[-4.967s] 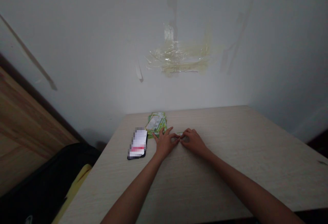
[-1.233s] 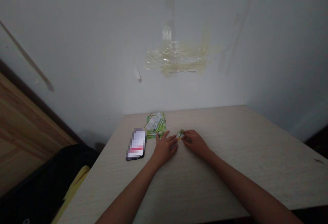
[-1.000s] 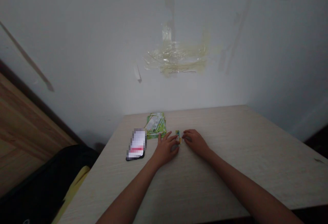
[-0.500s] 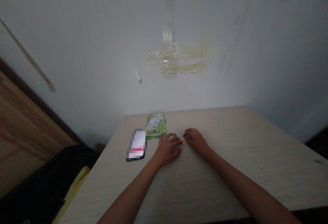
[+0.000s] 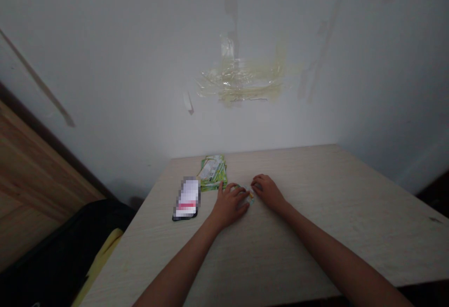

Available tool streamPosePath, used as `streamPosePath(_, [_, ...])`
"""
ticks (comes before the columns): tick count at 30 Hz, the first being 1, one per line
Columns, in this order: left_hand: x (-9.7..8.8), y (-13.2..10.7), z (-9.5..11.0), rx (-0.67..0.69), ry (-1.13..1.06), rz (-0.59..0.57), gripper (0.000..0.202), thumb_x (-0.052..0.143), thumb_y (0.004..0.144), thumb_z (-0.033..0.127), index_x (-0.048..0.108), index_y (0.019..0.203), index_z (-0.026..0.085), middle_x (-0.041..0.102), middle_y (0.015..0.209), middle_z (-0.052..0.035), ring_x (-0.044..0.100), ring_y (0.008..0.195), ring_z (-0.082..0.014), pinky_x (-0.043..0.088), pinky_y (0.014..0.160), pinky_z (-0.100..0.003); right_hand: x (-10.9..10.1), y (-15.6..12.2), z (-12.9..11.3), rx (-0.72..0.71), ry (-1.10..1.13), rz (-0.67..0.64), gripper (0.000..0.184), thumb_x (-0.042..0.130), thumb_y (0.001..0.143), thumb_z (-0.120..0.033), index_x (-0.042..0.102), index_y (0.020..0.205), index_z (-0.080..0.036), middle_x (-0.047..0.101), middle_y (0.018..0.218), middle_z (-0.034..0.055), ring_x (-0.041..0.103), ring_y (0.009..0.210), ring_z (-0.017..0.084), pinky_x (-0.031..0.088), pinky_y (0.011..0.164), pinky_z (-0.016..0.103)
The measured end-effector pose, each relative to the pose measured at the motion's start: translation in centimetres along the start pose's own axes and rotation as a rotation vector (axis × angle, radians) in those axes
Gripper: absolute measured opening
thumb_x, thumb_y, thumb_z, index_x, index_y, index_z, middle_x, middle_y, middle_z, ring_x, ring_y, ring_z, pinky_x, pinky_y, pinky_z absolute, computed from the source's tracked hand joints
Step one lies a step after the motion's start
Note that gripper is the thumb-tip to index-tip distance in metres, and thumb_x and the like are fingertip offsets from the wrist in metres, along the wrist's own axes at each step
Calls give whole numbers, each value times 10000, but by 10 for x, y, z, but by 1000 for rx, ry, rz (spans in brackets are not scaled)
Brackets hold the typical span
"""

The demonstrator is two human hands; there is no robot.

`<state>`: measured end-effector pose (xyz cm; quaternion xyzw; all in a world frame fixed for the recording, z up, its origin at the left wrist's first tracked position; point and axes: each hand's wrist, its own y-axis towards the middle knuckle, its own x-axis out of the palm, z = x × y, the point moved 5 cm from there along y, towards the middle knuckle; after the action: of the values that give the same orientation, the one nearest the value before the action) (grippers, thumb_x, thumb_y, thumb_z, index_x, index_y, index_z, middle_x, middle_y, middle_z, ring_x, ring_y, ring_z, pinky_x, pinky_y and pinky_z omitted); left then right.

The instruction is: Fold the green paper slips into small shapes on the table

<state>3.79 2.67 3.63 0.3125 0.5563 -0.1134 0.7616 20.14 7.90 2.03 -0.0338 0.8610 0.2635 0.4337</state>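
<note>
Both my hands rest on the pale wooden table (image 5: 315,232), close together near its far middle. My left hand (image 5: 228,204) has its fingers curled down over a small green and yellow folded wrapper (image 5: 249,196), pressing it to the table. My right hand (image 5: 267,192) is closed in a pinch at the wrapper's right end. Most of the wrapper is hidden under the fingers.
A pile of green and white packets (image 5: 213,171) lies by the wall behind my left hand. A phone (image 5: 187,199) with a lit screen lies to its left. A dark bag (image 5: 59,255) sits below the table's left edge. Old tape (image 5: 238,82) sticks to the wall.
The small wrapper stood up between my fingertips a second ago; my left hand has since closed over it and it now lies low on the table. Both hands stayed in place.
</note>
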Motion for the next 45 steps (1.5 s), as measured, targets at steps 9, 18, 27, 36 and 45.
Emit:
streamPosePath(9, [-1,-1,2,4,19,16,389,545,863,418,573,1248,371,628,1252,0,433,1249,-262,94,1127,-622,1,5,3,32,-34,-1,71,612,816,-182,662,867,-186,624,950,55,551,959,181,420,891,317])
streamPosePath(18, [-1,-1,4,-16,41,30,401,559,851,428,570,1249,384,631,1252,3,448,1245,-268,80,1127,-637,0,5,5,21,-37,-25,125,644,794,-210,676,914,-198,613,992,58,552,986,188,424,908,324])
streamPosePath(27, [-1,-1,3,-18,-12,26,375,530,872,423,570,1243,380,633,1246,1,438,1253,-263,16,1124,-654,-2,1,7,-31,29,-53,207,663,778,-251,676,977,-195,611,1067,75,546,1036,202,432,932,349])
streamPosePath(36, [1,-1,2,-22,5,25,386,547,864,425,567,1246,377,624,1258,-2,431,1259,-263,24,1127,-654,-5,-4,6,-94,53,-78,301,689,759,-311,668,1036,-196,593,1152,99,539,1093,217,430,969,372])
streamPosePath(45, [4,-2,0,-13,14,17,390,529,871,448,553,1256,393,621,1263,6,431,1256,-264,44,1114,-672,-8,-7,4,-143,88,-105,358,695,747,-345,639,1073,-208,572,1189,112,529,1127,231,423,999,398])
